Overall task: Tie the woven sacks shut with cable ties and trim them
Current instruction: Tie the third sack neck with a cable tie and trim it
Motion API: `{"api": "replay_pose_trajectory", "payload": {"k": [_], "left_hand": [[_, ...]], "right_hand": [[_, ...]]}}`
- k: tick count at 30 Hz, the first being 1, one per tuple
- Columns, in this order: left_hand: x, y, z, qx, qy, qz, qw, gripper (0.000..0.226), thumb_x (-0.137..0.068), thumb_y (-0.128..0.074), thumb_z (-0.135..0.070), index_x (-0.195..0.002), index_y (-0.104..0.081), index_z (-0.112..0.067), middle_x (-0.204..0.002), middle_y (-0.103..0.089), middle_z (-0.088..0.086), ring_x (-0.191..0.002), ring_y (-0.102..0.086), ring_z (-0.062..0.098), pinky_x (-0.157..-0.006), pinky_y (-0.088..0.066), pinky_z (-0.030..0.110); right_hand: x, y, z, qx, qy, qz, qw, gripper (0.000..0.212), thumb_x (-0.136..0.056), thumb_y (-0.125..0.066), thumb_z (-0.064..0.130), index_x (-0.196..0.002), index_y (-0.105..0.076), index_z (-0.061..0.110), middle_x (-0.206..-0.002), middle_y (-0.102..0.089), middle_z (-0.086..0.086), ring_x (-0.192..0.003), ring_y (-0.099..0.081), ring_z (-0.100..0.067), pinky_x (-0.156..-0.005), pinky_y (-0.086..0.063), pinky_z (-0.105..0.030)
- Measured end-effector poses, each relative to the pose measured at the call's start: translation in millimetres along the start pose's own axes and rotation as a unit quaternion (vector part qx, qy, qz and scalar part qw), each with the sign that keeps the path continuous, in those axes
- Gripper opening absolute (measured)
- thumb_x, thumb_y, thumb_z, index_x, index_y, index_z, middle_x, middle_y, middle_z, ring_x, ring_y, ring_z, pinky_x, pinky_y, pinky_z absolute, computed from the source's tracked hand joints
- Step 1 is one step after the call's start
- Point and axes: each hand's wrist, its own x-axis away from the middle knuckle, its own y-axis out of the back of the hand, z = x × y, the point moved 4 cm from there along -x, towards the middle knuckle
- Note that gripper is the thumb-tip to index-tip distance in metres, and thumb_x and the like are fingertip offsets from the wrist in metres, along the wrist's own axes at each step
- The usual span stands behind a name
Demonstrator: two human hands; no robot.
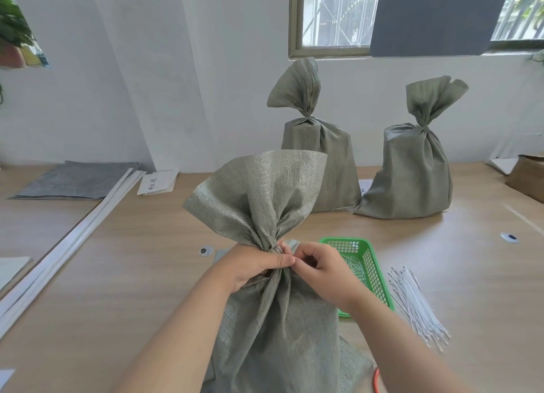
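The near sack (265, 204) is grey-green with a fine woven check. The two far sacks (323, 163) (412, 180) match it. The basket (374, 272) is bright green lattice, the cable ties (415, 304) white, and the desk (147, 275) pale wood-grain.

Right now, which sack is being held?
The nearest sack: left hand grips its neck, right hand pinches there; far-left sack and far-right sack stand untouched.

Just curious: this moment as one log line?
left hand: grips sack neck | right hand: pinches at neck | rear sacks: tied
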Motion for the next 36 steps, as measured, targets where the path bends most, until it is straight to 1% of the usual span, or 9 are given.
{"api": "replay_pose_trajectory", "payload": {"k": [3, 10, 14, 17, 19, 23, 28, 33, 36], "left_hand": [[1.0, 1.6, 0.0, -0.024, -0.007, 0.022, 0.999, 0.013, -0.086, -0.074, -0.002, -0.083, -0.068, -0.014, -0.071, -0.067, -0.015, -0.068, -0.062, -0.005, -0.061, -0.044, 0.007], [0.4, 1.7, 3.3, -0.031, -0.029, 0.035, 0.998, 0.013, -0.088, -0.071, 0.0, -0.086, -0.066, -0.012, -0.072, -0.064, -0.015, -0.069, -0.058, -0.004, -0.061, -0.042, 0.007], [1.2, 2.7, 5.8, -0.012, -0.029, 0.037, 0.999, 0.023, -0.091, -0.069, -0.005, -0.075, -0.06, -0.019, -0.075, -0.056, -0.011, -0.071, -0.051, 0.001, -0.058, -0.038, 0.01], [0.2, 2.4, 7.9, 0.015, -0.024, 0.02, 0.999, 0.024, -0.091, -0.068, -0.005, -0.076, -0.057, -0.02, -0.08, -0.057, -0.009, -0.075, -0.054, 0.002, -0.061, -0.041, 0.011], [-0.4, 4.1, 8.4, 0.023, -0.021, 0.002, 1.0, 0.02, -0.091, -0.068, -0.005, -0.081, -0.058, -0.019, -0.081, -0.06, -0.011, -0.075, -0.058, 0.0, -0.061, -0.044, 0.011], [0.2, 6.6, 7.2, 0.045, -0.026, -0.007, 0.999, 0.026, -0.09, -0.069, -0.005, -0.077, -0.063, -0.026, -0.079, -0.064, -0.012, -0.076, -0.062, 0.0, -0.059, -0.044, 0.014], [1.3, 6.4, 3.4, 0.076, -0.044, -0.018, 0.996, 0.017, -0.09, -0.067, 0.001, -0.093, -0.065, -0.016, -0.083, -0.068, -0.008, -0.072, -0.065, -0.002, -0.052, -0.042, 0.011], [1.3, 8.6, 4.6, 0.058, -0.042, -0.025, 0.997, 0.018, -0.09, -0.068, -0.001, -0.09, -0.068, -0.019, -0.079, -0.072, -0.013, -0.074, -0.065, 0.0, -0.057, -0.044, 0.013], [0.1, 10.4, 4.6, 0.056, -0.038, -0.028, 0.997, 0.017, -0.089, -0.069, -0.001, -0.086, -0.068, -0.018, -0.076, -0.072, -0.015, -0.075, -0.066, 0.0, -0.061, -0.047, 0.016]], "right_hand": [[1.1, 0.5, 5.5, -0.036, -0.025, 0.01, 0.999, 0.037, -0.094, -0.065, 0.031, -0.06, -0.054, 0.02, -0.051, -0.04, 0.014, -0.05, -0.031, -0.005, -0.05, -0.027, -0.018], [2.5, 1.9, 4.5, -0.098, -0.09, 0.011, 0.991, 0.029, -0.092, -0.068, 0.021, -0.064, -0.063, 0.016, -0.051, -0.043, 0.013, -0.047, -0.032, -0.003, -0.046, -0.028, -0.016], [3.2, 4.5, 0.7, -0.223, -0.128, 0.024, 0.966, 0.022, -0.089, -0.059, 0.013, -0.07, -0.07, 0.011, -0.062, -0.055, -0.003, -0.055, -0.044, -0.01, -0.056, -0.035, -0.022], [1.4, 5.2, -2.9, -0.307, -0.138, 0.027, 0.941, 0.022, -0.072, -0.051, 0.008, -0.076, -0.073, 0.006, -0.076, -0.058, -0.014, -0.06, -0.048, -0.012, -0.058, -0.037, -0.024], [-0.7, 3.2, -6.5, -0.315, -0.134, 0.021, 0.94, 0.023, -0.072, -0.051, 0.004, -0.079, -0.073, 0.007, -0.079, -0.061, -0.015, -0.062, -0.05, -0.013, -0.059, -0.039, -0.022], [-2.8, 2.4, -14.6, -0.348, -0.117, -0.003, 0.93, 0.02, -0.092, -0.055, -0.007, -0.095, -0.072, 0.004, -0.09, -0.071, -0.017, -0.068, -0.057, -0.016, -0.065, -0.045, -0.025], [-2.3, 2.6, -14.3, -0.355, -0.095, -0.007, 0.93, 0.021, -0.095, -0.053, -0.008, -0.106, -0.07, -0.001, -0.094, -0.074, -0.016, -0.073, -0.064, -0.016, -0.069, -0.052, -0.024], [-2.3, 2.9, -11.2, -0.349, -0.098, -0.01, 0.932, 0.025, -0.093, -0.057, -0.006, -0.098, -0.078, 0.007, -0.091, -0.075, -0.018, -0.073, -0.065, -0.016, -0.07, -0.055, -0.023], [-5.1, 3.5, -7.4, -0.303, -0.089, -0.016, 0.949, 0.018, -0.09, -0.065, -0.003, -0.094, -0.079, 0.007, -0.078, -0.072, -0.009, -0.069, -0.06, -0.013, -0.069, -0.053, -0.022]]}}
